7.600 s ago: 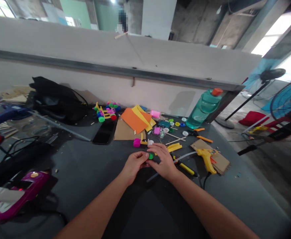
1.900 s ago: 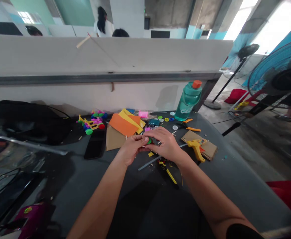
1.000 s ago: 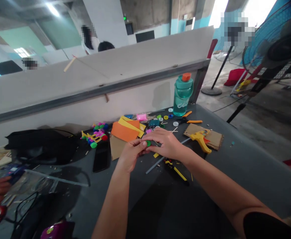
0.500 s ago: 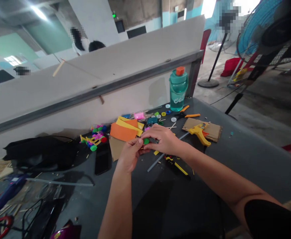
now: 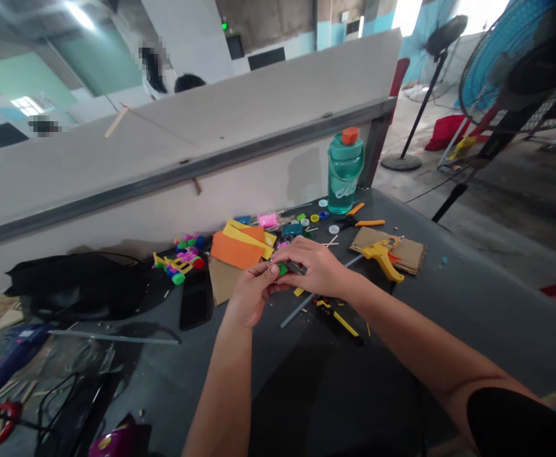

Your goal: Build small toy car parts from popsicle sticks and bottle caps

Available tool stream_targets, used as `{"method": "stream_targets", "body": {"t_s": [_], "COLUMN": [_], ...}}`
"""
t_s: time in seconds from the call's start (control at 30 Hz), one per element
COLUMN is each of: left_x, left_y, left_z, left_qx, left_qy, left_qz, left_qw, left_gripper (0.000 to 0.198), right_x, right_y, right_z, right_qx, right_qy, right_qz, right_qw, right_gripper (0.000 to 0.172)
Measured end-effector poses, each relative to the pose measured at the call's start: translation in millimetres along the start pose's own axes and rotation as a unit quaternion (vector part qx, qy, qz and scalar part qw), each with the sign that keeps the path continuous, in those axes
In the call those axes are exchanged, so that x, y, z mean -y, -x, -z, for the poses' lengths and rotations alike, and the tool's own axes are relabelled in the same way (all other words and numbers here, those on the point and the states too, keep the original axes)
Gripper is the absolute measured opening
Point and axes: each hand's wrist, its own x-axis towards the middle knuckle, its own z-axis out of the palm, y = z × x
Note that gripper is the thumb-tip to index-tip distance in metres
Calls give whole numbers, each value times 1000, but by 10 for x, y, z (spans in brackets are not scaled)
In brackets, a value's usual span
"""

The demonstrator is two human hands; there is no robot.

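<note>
A small green bottle cap sits between my two hands above the middle of the table. My left hand is closed on the cap, thumb on top. From the other side my right hand is closed around its edge, with thumb and fingers curled; part of the cap is hidden behind them. Just behind the hands lie orange paper and yellow strips on brown cardboard. Below the right wrist is a yellow-and-black cutter, beside a clear glue stick.
A yellow glue gun lies on cardboard pieces at right. A teal bottle stands by the partition, near orange-handled pliers and loose caps. At left are a phone, a small toy car, a black bag and a blue glue gun.
The view has shifted slightly. The green cap has turned between my fingers and shows less of its flat face; both hands stay together in nearly the same place.
</note>
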Motion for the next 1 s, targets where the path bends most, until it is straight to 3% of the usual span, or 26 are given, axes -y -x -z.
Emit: {"method": "stream_targets", "body": {"t_s": [0.2,0.37,0.63,0.83,1.0], "left_x": [-12,8,61,89,76], "left_y": [3,-13,-30,-50,-51], "left_z": [13,10,38,65,71], "left_qx": [4,11,49,59,48], "left_qy": [-5,11,25,18,7], "left_qz": [12,13,-2,-16,-7], "left_qw": [1000,1000,999,998,999], "left_gripper": [29,32,21,22,19], "right_x": [7,17,38,29,17], "right_y": [-2,-6,-12,-5,-3], "right_z": [3,29,53,19,1], "right_qx": [-3,14,39,3,14], "right_qy": [-16,-4,20,15,20], "right_qz": [31,8,12,1,15], "right_qw": [999,1000,999,1000,1000], "right_gripper": [22,21,24,23,28]}}
